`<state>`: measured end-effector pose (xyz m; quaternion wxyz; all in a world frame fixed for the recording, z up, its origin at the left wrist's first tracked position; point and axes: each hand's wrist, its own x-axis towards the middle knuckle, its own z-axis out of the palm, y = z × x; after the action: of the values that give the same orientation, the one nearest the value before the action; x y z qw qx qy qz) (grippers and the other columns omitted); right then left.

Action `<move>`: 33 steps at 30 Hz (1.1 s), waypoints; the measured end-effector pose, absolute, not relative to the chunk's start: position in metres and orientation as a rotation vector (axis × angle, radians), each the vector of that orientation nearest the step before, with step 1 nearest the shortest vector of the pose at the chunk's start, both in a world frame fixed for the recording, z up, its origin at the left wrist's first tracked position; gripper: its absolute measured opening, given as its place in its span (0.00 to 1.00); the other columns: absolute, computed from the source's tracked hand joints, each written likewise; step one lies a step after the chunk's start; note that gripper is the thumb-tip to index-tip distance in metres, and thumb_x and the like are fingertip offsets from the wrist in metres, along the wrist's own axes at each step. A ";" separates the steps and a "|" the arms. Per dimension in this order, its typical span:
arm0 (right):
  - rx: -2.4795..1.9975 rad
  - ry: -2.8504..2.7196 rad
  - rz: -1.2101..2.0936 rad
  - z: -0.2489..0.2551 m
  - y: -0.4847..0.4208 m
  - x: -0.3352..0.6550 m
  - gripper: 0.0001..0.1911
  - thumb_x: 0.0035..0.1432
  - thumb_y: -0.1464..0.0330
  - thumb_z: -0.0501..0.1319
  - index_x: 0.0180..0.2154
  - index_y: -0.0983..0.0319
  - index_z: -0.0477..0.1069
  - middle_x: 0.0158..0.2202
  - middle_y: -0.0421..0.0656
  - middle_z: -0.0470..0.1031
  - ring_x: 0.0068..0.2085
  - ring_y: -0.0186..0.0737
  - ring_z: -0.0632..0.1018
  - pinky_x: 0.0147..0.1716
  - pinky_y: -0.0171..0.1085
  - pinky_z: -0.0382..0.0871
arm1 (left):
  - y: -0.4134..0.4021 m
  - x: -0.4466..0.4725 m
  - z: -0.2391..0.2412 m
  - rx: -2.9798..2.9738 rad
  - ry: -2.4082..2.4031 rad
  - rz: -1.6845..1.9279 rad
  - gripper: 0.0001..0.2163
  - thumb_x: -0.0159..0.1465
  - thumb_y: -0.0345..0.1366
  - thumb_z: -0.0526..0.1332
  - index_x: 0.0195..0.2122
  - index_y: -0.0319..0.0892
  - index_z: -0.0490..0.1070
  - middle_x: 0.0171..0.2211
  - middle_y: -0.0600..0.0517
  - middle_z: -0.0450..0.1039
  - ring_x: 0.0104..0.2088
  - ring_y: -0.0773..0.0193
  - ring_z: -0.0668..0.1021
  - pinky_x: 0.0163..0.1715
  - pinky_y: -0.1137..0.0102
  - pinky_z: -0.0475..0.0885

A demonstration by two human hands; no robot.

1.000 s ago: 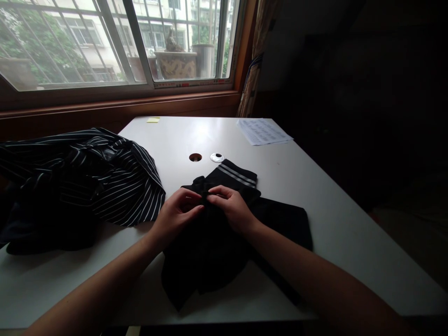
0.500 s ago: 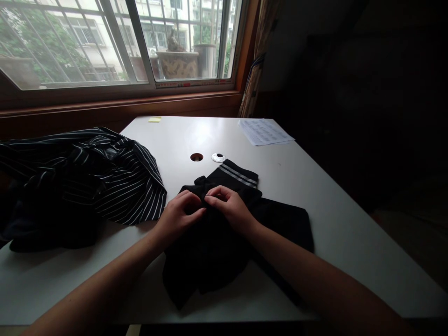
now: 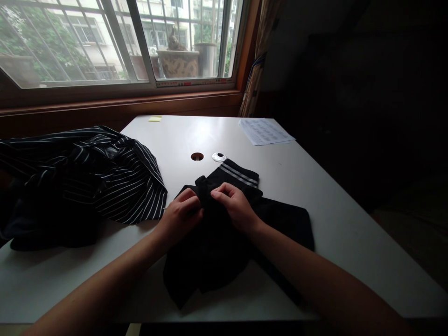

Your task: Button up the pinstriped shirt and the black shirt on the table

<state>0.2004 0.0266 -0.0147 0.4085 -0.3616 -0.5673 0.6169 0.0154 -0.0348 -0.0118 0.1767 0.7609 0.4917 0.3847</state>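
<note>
A black garment (image 3: 208,256) lies spread on the white table, with two pale stripes across its far flap. My left hand (image 3: 179,215) rests at the garment's left side, fingers curled and closed on the cloth. Thumb and forefinger of my right hand (image 3: 235,205) pinch the fabric near the middle of the garment. Between the two hands a small dark fold of cloth stands up. The exact bit of cloth in each grip is too dark to make out.
A heap of black-and-white striped cloth (image 3: 135,186) lies at the left. Beyond the garment are a round hole (image 3: 197,157) in the table and its metal ring cover (image 3: 219,157). Printed sheets (image 3: 264,131) and a yellow note (image 3: 154,119) lie at the back, below a barred window.
My hands have drawn slightly apart. The right hand has shifted a little right and up, and the left fingers have curled in more. The fold of cloth between them shows more.
</note>
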 end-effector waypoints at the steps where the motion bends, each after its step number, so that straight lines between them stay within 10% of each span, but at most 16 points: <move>1: -0.904 -1.413 1.571 -0.015 0.027 0.201 0.12 0.55 0.59 0.66 0.29 0.61 0.70 0.28 0.38 0.74 0.30 0.35 0.72 0.33 0.35 0.67 | -0.034 0.015 -0.012 2.155 1.383 1.109 0.04 0.63 0.29 0.60 0.30 0.42 0.68 0.36 0.51 0.66 0.33 0.66 0.72 0.33 0.71 0.68; 33: -1.000 -1.715 1.338 -0.008 0.038 0.212 0.12 0.56 0.58 0.64 0.33 0.61 0.77 0.29 0.40 0.75 0.31 0.37 0.73 0.32 0.36 0.65 | -0.040 0.005 0.004 1.514 1.250 1.292 0.07 0.64 0.39 0.60 0.33 0.42 0.67 0.42 0.47 0.73 0.37 0.61 0.74 0.36 0.68 0.71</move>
<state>0.2121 0.0378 -0.0076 0.3652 -0.3887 -0.6669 0.5204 0.0055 -0.0396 0.0043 0.3855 0.5944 0.4909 0.5071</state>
